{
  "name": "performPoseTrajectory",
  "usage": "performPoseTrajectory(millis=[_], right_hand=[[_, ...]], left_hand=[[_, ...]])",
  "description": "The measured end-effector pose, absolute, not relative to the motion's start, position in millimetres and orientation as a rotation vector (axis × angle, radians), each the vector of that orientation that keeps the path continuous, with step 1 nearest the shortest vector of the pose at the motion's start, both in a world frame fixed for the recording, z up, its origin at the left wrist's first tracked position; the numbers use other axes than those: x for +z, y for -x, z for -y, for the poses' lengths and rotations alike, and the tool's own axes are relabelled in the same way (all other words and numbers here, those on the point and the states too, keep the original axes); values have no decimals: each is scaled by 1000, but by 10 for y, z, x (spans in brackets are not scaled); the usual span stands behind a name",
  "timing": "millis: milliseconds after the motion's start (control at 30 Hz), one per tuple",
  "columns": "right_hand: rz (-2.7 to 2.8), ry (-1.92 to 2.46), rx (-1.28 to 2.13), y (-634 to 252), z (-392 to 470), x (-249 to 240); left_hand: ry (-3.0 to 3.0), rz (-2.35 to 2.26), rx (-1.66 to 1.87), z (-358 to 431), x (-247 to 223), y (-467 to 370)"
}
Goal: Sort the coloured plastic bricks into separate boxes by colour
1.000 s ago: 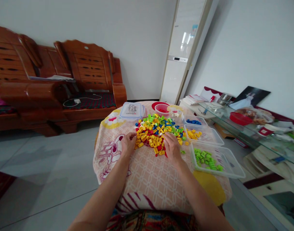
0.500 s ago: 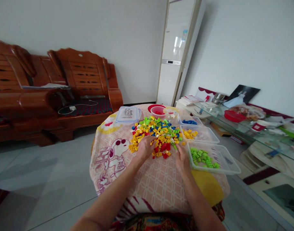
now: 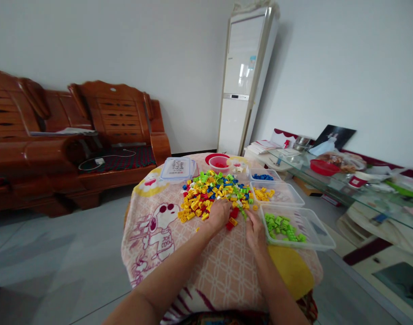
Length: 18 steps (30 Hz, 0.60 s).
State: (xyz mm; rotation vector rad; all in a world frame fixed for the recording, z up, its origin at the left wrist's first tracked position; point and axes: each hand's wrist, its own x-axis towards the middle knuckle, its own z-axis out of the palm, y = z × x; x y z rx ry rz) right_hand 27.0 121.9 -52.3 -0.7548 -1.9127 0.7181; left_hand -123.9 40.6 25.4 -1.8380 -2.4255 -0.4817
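A mixed pile of yellow, green, blue, red and white toy bricks (image 3: 196,198) lies on the cloth-covered table. My left hand (image 3: 220,214) is over the pile's front edge, fingers curled down among the bricks; what they touch is hidden. Beside the pile's right front edge rests my right hand (image 3: 254,225), its fingers near a few green bricks. To its right a clear box (image 3: 319,243) holds green bricks (image 3: 284,228). Behind that, one box (image 3: 291,198) has yellow bricks and another (image 3: 276,174) has blue ones.
Stacked lids (image 3: 176,169) lie at the table's back left. A bowl with red pieces (image 3: 219,163) stands on a red lid at the back. On the right is a glass shelf (image 3: 345,192) with a red bowl (image 3: 324,167); wooden seats (image 3: 118,113) stand left.
My left hand has moved right and slightly toward me, over the red bricks at the pile's front. My right hand has barely moved. The view has tilted slightly.
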Motion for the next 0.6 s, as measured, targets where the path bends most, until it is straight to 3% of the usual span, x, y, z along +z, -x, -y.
performPoseTrajectory(millis=[367, 600], right_hand=[[1908, 735, 718, -261, -1230, -543], [1915, 715, 685, -254, -1246, -575]], left_hand=[[1910, 2406, -613, -398, 130, 1244], [1669, 2304, -1228, -390, 230, 1325]])
